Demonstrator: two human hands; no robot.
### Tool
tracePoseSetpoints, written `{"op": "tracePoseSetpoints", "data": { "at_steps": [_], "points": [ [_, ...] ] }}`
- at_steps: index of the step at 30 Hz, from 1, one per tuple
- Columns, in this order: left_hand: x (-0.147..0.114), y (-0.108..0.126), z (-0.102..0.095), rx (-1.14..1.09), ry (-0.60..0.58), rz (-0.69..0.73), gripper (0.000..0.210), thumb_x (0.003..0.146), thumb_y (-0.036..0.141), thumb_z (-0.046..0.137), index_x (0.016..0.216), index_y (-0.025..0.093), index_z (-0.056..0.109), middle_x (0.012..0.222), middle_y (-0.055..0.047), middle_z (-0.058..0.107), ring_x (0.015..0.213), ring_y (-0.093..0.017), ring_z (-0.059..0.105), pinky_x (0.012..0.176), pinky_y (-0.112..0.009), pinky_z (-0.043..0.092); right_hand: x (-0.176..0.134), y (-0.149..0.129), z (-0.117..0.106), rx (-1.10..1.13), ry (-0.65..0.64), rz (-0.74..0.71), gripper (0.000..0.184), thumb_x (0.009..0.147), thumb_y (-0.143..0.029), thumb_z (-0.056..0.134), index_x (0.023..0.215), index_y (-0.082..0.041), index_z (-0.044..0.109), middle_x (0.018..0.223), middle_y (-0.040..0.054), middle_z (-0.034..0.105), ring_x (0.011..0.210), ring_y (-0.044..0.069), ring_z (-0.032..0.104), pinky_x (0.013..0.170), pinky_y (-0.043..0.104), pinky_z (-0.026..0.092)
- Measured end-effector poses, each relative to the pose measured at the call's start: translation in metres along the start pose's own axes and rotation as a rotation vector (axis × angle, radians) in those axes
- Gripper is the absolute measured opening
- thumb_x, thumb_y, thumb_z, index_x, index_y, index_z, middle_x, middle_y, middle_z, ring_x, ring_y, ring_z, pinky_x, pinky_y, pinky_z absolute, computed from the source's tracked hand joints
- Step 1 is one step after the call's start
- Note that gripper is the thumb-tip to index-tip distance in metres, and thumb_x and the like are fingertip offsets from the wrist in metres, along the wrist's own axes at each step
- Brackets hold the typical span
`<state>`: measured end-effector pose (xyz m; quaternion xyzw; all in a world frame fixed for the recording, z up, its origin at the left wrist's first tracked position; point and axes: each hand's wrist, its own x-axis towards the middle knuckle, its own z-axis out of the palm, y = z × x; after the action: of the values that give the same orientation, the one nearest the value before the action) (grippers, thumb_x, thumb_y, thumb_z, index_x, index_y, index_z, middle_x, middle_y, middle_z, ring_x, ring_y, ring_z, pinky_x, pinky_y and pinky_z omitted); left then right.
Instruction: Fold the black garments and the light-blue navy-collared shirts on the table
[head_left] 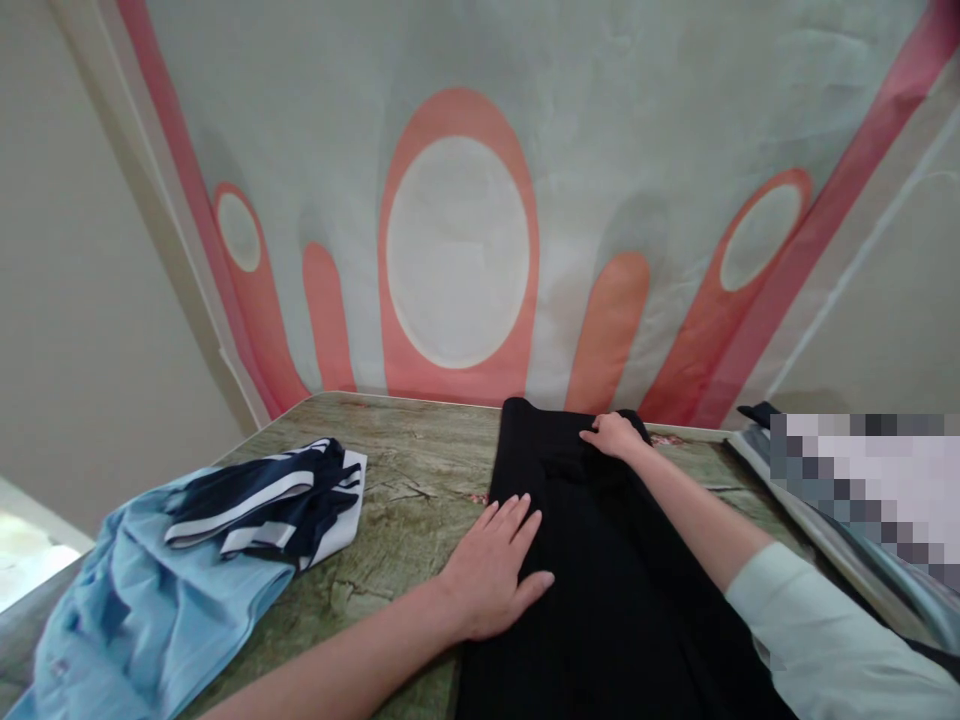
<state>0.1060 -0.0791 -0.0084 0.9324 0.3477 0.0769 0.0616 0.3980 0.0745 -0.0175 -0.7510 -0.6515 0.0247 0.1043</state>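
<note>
A long black garment (592,600) lies spread on the table, running from the far edge toward me; I cannot tell its exact kind. My left hand (495,570) rests flat on its left edge, palm down, fingers stretched and thumb apart. Farther off, my right hand (615,436) lies on the garment's far right corner, with its fingers pointing left and slightly bent. Shallow creases show in the cloth beside the right hand. The near end of the garment runs out of view at the bottom.
On the left, a navy garment with white stripes (262,500) lies on a light blue garment (165,600). Stacked folded cloth (847,530) sits at the right, partly pixelated. The wood-patterned tabletop (405,450) meets a printed backdrop (457,250) at the back.
</note>
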Motion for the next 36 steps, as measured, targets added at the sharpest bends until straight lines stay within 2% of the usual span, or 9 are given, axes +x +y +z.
{"op": "tracePoseSetpoints", "data": {
  "at_steps": [7,11,15,19,23,31,36],
  "points": [
    [-0.003,0.001,-0.004,-0.036,-0.033,0.027,0.067,0.086,0.059,0.031,0.140,0.020,0.022,0.148,-0.010,0.014,0.135,-0.030,0.009,0.107,-0.047,0.015,0.005,0.021,0.014,0.087,0.190,0.080,0.020,0.075,-0.033,0.051,0.084,-0.017,0.061,0.079,0.0072,0.065,0.074,0.020,0.060,0.062,0.027,0.040],
    [-0.002,0.006,-0.012,-0.042,-0.079,0.057,0.065,0.085,0.059,0.037,0.140,0.025,0.024,0.148,-0.010,0.014,0.134,-0.034,0.010,0.105,-0.052,0.018,-0.004,0.027,0.026,0.236,0.294,0.022,0.011,0.070,-0.024,0.056,0.080,-0.020,0.058,0.074,0.0026,0.063,0.070,0.017,0.058,0.063,0.026,0.040],
    [-0.004,0.006,-0.018,-0.052,-0.105,0.099,0.062,0.085,0.060,0.037,0.138,0.031,0.026,0.148,-0.007,0.013,0.134,-0.035,0.010,0.104,-0.053,0.018,-0.010,0.027,0.035,0.314,0.323,-0.042,0.019,0.072,-0.019,0.055,0.091,-0.019,0.056,0.089,0.0061,0.065,0.084,0.019,0.059,0.072,0.028,0.042],
    [-0.004,0.002,-0.018,-0.062,-0.110,0.101,0.061,0.088,0.057,0.030,0.140,0.025,0.023,0.147,-0.007,0.020,0.134,-0.028,0.013,0.107,-0.047,0.016,-0.011,0.029,0.037,0.354,0.333,-0.078,0.025,0.075,-0.019,0.053,0.099,-0.017,0.054,0.098,0.0085,0.064,0.093,0.019,0.059,0.079,0.029,0.042],
    [-0.002,-0.002,-0.015,-0.039,-0.093,0.091,0.061,0.090,0.053,0.031,0.140,0.019,0.024,0.146,-0.009,0.021,0.134,-0.024,0.015,0.109,-0.043,0.015,-0.010,0.034,0.038,0.383,0.351,-0.077,0.024,0.077,-0.018,0.051,0.100,-0.016,0.054,0.097,0.0090,0.064,0.093,0.018,0.059,0.081,0.028,0.043],
    [-0.002,0.002,-0.017,-0.057,-0.109,0.134,0.057,0.088,0.051,0.038,0.137,0.023,0.030,0.146,-0.008,0.022,0.134,-0.027,0.015,0.107,-0.046,0.017,-0.012,0.035,0.040,0.406,0.401,-0.045,0.021,0.074,-0.018,0.052,0.095,-0.015,0.056,0.092,0.0073,0.063,0.085,0.017,0.059,0.077,0.029,0.045],
    [-0.002,0.002,-0.017,-0.063,-0.085,0.137,0.056,0.088,0.051,0.038,0.136,0.023,0.031,0.146,-0.007,0.023,0.134,-0.027,0.016,0.107,-0.045,0.017,-0.018,0.031,0.024,0.393,0.441,-0.057,0.018,0.073,-0.020,0.054,0.089,-0.015,0.059,0.090,0.0074,0.061,0.084,0.018,0.057,0.079,0.032,0.044]
  ]
}}
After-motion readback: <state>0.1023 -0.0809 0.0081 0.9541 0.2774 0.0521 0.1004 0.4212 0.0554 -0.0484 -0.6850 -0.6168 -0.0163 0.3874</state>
